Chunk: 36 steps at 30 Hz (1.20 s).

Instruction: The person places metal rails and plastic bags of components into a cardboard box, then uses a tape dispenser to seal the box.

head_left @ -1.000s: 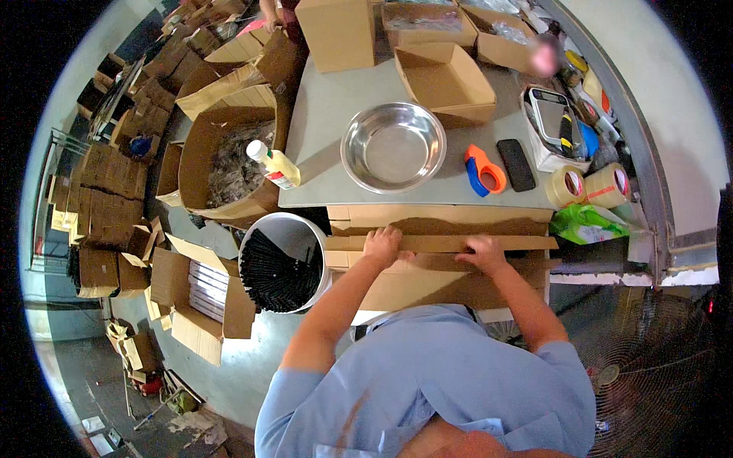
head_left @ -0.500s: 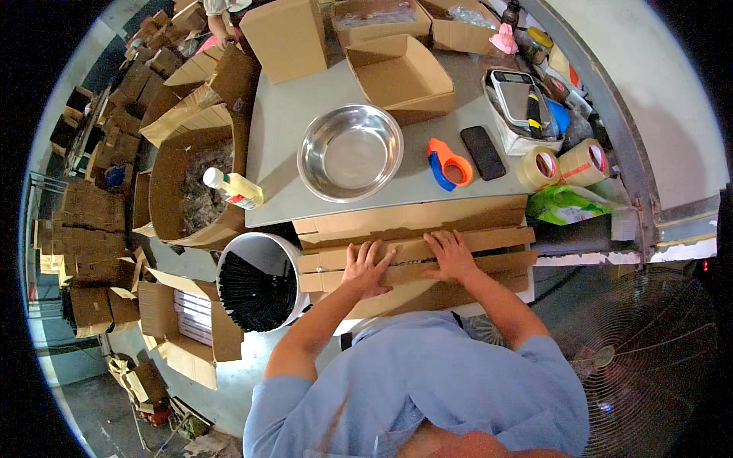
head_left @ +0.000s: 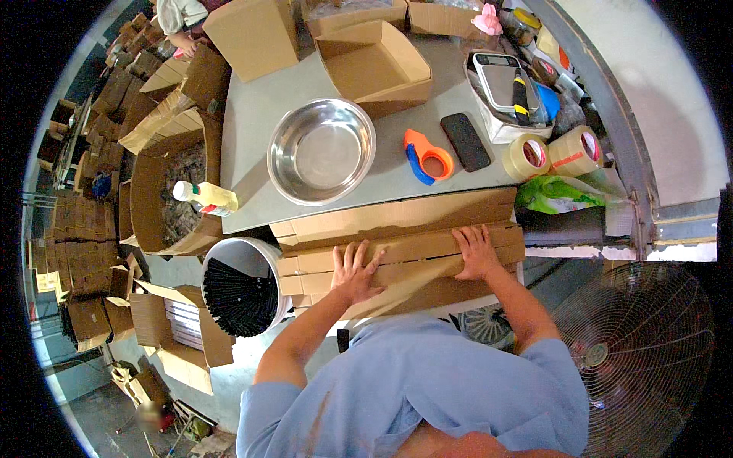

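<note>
A cardboard box [head_left: 416, 291] stands right in front of me, its two long top flaps folded inward and meeting along a narrow seam. My left hand [head_left: 356, 273] lies spread on the flaps near the box's left end. Toward the right end, my right hand [head_left: 476, 253] presses down with its fingers apart. Neither hand holds anything. Behind them, a raised far flap [head_left: 397, 216] leans against the table edge. An orange and blue tape dispenser [head_left: 428, 157] lies on the table beyond the box, beside a black phone [head_left: 465, 142].
On the grey table [head_left: 256, 145] are a steel bowl [head_left: 322, 152], an open carton [head_left: 374, 65], a scale [head_left: 496, 80] and tape rolls [head_left: 527, 156]. Left stand a bucket of black rods [head_left: 243, 298] and a bottle [head_left: 206, 198]. At right is a fan [head_left: 634, 359]. Another person's arm [head_left: 183, 42] shows far left.
My hands have moved farther apart along the box top, the left one leftward and the right one rightward. The gap between the flaps looks narrower. The view has shifted slightly.
</note>
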Tool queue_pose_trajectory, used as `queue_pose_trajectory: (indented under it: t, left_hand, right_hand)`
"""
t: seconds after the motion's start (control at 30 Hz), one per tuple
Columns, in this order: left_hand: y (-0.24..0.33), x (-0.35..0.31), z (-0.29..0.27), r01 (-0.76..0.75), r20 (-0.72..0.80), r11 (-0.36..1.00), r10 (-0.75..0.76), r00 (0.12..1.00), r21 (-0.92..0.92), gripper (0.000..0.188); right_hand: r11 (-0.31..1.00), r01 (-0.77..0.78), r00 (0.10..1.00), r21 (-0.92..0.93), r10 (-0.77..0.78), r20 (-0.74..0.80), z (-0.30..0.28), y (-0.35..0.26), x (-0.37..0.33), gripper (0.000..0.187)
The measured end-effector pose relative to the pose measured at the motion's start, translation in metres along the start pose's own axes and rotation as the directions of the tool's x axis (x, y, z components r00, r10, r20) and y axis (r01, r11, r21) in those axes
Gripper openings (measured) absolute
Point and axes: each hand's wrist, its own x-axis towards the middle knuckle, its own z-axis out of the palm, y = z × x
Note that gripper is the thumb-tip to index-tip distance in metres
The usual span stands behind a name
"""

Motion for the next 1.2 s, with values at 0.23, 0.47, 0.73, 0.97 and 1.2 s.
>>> queue_pose_trajectory:
  t: [0.23,0.47,0.73,0.97,1.2]
  left_hand:
    - [0.061,0.070,0.005,-0.302,-0.125,0.953,0.296,0.947,-0.035,0.071]
    - [0.092,0.094,0.025,-0.421,-0.253,0.907,0.411,0.876,0.018,0.064]
    - [0.090,0.090,0.022,-0.402,-0.290,0.915,0.376,0.880,-0.035,0.065]
    - [0.093,0.093,0.030,-0.403,-0.331,0.915,0.370,0.868,-0.035,0.060]
    - [0.095,0.089,0.011,-0.384,-0.232,0.919,0.356,0.905,-0.087,0.058]
  right_hand:
    - [0.993,0.054,0.967,0.106,-0.025,-0.255,-0.011,0.018,0.041,0.073]
    - [0.962,0.030,0.923,0.272,0.077,-0.377,-0.107,-0.035,0.160,0.050]
    - [0.896,0.001,0.878,0.444,0.211,-0.429,-0.132,0.000,0.049,0.048]
    - [0.749,-0.119,0.917,0.651,0.335,-0.218,-0.121,0.014,0.031,0.034]
    - [0.775,-0.266,0.940,0.573,0.341,-0.024,-0.075,0.000,0.005,0.034]
